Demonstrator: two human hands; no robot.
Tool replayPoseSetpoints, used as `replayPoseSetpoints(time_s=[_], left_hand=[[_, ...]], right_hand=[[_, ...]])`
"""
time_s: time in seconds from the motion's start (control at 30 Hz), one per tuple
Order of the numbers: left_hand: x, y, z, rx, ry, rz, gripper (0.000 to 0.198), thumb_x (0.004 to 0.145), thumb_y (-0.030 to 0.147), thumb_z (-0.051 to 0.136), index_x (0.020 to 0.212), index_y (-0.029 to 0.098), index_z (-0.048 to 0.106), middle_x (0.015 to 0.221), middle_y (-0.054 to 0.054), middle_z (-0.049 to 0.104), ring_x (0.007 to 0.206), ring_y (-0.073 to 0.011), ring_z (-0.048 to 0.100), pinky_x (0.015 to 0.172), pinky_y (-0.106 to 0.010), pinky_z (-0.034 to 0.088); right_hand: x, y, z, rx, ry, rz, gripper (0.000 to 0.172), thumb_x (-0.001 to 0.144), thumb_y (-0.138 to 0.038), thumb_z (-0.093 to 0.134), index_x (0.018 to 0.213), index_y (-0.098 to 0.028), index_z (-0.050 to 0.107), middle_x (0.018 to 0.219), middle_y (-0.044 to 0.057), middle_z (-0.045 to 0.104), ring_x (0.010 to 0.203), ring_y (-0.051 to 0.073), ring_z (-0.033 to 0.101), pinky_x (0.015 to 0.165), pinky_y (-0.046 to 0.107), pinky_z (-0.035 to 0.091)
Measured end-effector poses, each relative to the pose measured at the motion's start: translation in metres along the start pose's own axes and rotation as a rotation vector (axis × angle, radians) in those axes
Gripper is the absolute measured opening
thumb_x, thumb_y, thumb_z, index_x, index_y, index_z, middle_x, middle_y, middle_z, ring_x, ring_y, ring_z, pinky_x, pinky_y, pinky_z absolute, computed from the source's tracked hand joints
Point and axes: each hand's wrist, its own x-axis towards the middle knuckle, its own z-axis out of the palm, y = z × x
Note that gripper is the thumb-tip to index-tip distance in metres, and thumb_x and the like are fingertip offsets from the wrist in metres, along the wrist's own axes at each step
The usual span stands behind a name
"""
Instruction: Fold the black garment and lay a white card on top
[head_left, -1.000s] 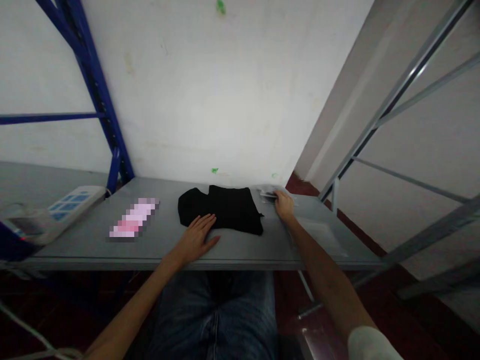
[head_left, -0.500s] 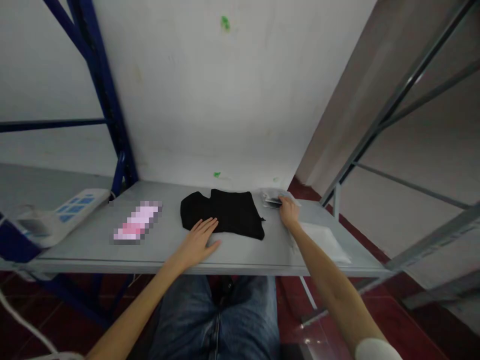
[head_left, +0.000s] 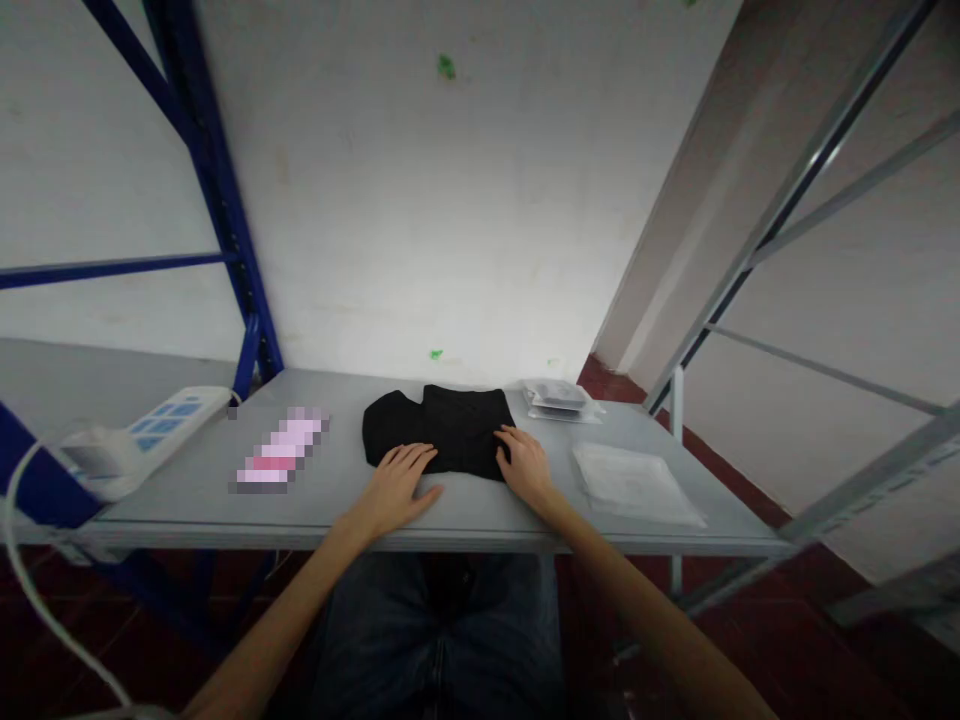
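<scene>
A black cloth piece (head_left: 465, 425), rounded at its left end and notched on the far edge like a balaclava, lies flat on the grey tabletop (head_left: 465, 512). My left hand (head_left: 397, 487) is open, its fingers resting on the cloth's near edge toward the left, thumb apart on the table. At the cloth's right end is my right hand (head_left: 525, 465), fingers apart and slightly bent, fingertips touching the fabric. Just beyond it sits a small stack of clear plastic packets (head_left: 559, 395) with dark contents. Clear plastic bags (head_left: 637, 483) lie flat to the right of that hand.
A blurred-out pink item (head_left: 283, 450) lies left on the table. Farther left is a white power strip (head_left: 165, 420) with a white cable (head_left: 37, 610). A blue rack post (head_left: 225, 200), a grey metal frame (head_left: 750, 265) and a white wall (head_left: 420, 200) surround the table.
My right hand has left the plastic packets and come left and nearer onto the cloth's right end. My left hand stays on the cloth. The view shifts slightly.
</scene>
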Motion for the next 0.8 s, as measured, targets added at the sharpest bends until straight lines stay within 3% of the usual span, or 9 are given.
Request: replayPoseSetpoints(time_s=[0.2,0.33,0.47,0.57,0.63,0.8], left_hand=[[-0.007,0.016,-0.025,-0.007,-0.079,0.021,0.043,0.096,0.054,0.055,0.126,0.026,0.065,0.128,-0.01,0.069,0.119,-0.0315,0.061,0.102,-0.048,0.047],[-0.002,0.021,-0.031,-0.018,-0.077,0.034,0.043,0.099,0.057,0.049,0.123,0.026,0.066,0.119,-0.008,0.073,0.113,-0.03,0.065,0.1,-0.047,0.046],[0.042,0.0,-0.029,-0.054,-0.004,-0.011,0.036,0.102,0.048,0.044,0.118,0.024,0.066,0.108,-0.006,0.074,0.105,-0.0267,0.068,0.095,-0.042,0.049],[0.089,-0.031,-0.017,-0.081,0.109,-0.182,0.034,0.101,0.037,0.044,0.124,0.02,0.063,0.108,-0.008,0.072,0.099,-0.0249,0.068,0.092,-0.039,0.052],[0.114,-0.051,-0.006,-0.072,0.097,-0.289,0.036,0.1,0.034,0.046,0.127,0.018,0.062,0.109,-0.009,0.071,0.099,-0.0246,0.067,0.093,-0.038,0.052],[0.132,-0.081,0.023,-0.074,0.03,-0.294,0.033,0.097,0.037,0.055,0.121,0.019,0.067,0.105,-0.01,0.068,0.1,-0.0259,0.066,0.092,-0.037,0.052]], right_hand=[[-0.055,-0.016,-0.02,0.017,-0.063,-0.027,0.04,0.1,-0.022,0.047,0.135,-0.024,0.066,0.139,0.01,0.067,0.134,0.028,0.057,0.113,0.049,0.044],[-0.057,-0.012,-0.038,0.022,-0.08,-0.021,0.037,0.1,-0.024,0.049,0.131,-0.024,0.068,0.135,0.009,0.069,0.128,0.028,0.062,0.11,0.047,0.046],[-0.018,-0.005,-0.048,-0.008,-0.06,-0.008,0.037,0.1,-0.022,0.049,0.133,-0.022,0.066,0.134,0.01,0.069,0.122,0.026,0.064,0.107,0.041,0.048],[0.026,0.002,-0.043,-0.124,-0.111,0.054,0.039,0.1,-0.021,0.05,0.137,-0.019,0.062,0.132,0.014,0.068,0.117,0.028,0.065,0.098,0.037,0.052],[0.051,0.007,-0.035,-0.205,-0.141,0.08,0.039,0.1,-0.017,0.048,0.137,-0.016,0.06,0.131,0.018,0.067,0.117,0.03,0.065,0.094,0.038,0.054],[0.08,0.014,-0.008,-0.296,-0.182,0.048,0.045,0.095,-0.004,0.042,0.136,-0.014,0.059,0.132,0.021,0.064,0.122,0.032,0.059,0.093,0.042,0.054]])
